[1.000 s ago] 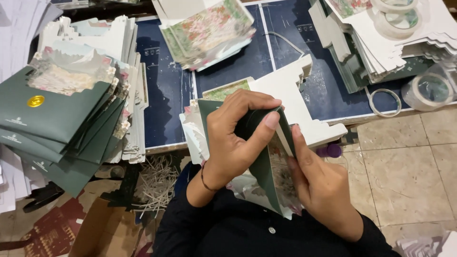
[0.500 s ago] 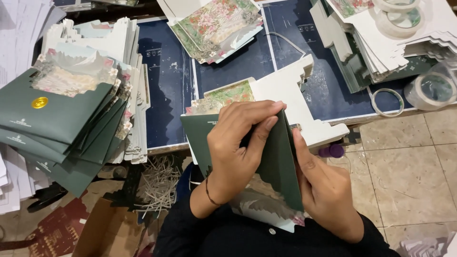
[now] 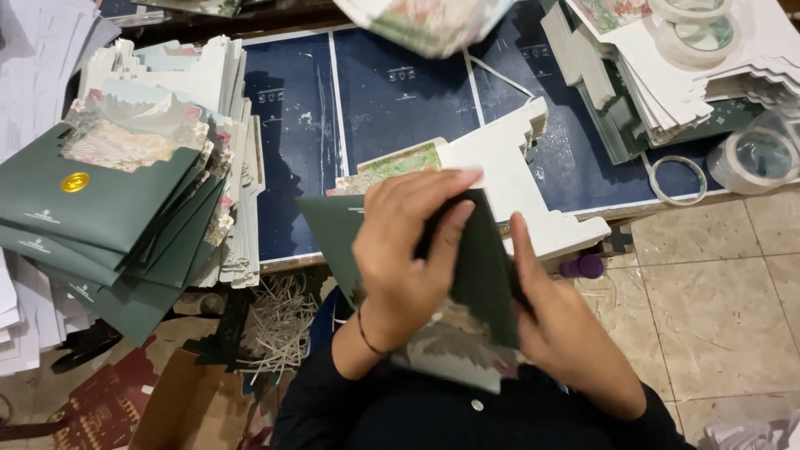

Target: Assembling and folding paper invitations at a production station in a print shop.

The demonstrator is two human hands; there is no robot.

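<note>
Both hands hold one dark green folded card (image 3: 483, 275) with a printed floral panel showing at its lower end, just above my lap. My left hand (image 3: 408, 250) lies flat over the card's front, fingers pressing across its upper part. My right hand (image 3: 558, 325) grips the card's right edge from behind, thumb up along the fold. Under the card lies a small stack of white stepped-edge inserts (image 3: 517, 175) with a floral sheet (image 3: 392, 167) on the low dark blue table (image 3: 292, 150).
A fanned pile of finished green cards (image 3: 108, 217) with a gold seal sits at left, white cut sheets (image 3: 208, 75) behind it. More white stacks (image 3: 667, 75) and tape rolls (image 3: 758, 158) are at right. Paper trimmings (image 3: 279, 321) and a purple cap (image 3: 583, 267) lie on the tiled floor.
The card has been folded shut and flattened between my hands; my left hand slid over its front. My view has dipped, pushing the far floral stack to the top edge.
</note>
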